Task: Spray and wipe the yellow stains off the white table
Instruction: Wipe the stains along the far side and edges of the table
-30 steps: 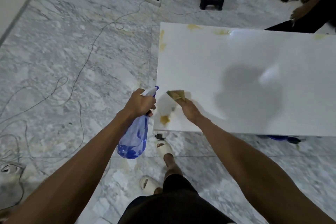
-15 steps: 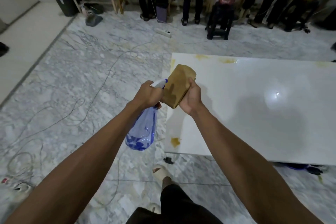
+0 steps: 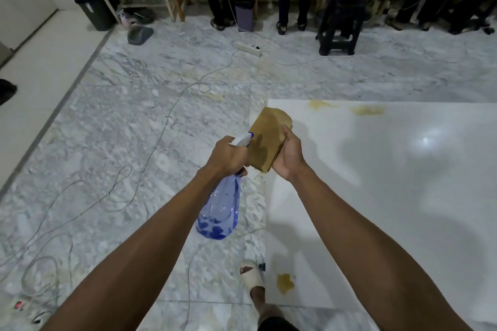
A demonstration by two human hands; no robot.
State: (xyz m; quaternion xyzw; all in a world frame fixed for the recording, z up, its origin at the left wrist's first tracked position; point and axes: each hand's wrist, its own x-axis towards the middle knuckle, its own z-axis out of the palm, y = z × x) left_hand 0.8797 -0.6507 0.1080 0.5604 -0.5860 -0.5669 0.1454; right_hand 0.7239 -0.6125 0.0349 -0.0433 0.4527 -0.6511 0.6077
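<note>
The white table (image 3: 403, 196) fills the right side. One yellow stain (image 3: 285, 281) lies near its front left corner, and two more stains (image 3: 367, 109) sit along the far edge. My left hand (image 3: 228, 156) grips a blue spray bottle (image 3: 219, 212) by its white head, nozzle pointing right at a folded yellow-brown cloth (image 3: 269, 140). My right hand (image 3: 289, 154) holds that cloth upright in the air above the table's left edge, with a dark wet patch on its face.
Cables (image 3: 161, 137) trail over the marble floor at left, with a power strip (image 3: 248, 48) farther back. Several people's legs, a black stool (image 3: 340, 27), and two bins (image 3: 95, 8) stand along the far wall. My sandalled foot (image 3: 251, 275) is beside the table's front corner.
My right hand lifted the cloth off the table near the front-left stain and raised it in front of the bottle's nozzle. The view tilted up toward the far wall.
</note>
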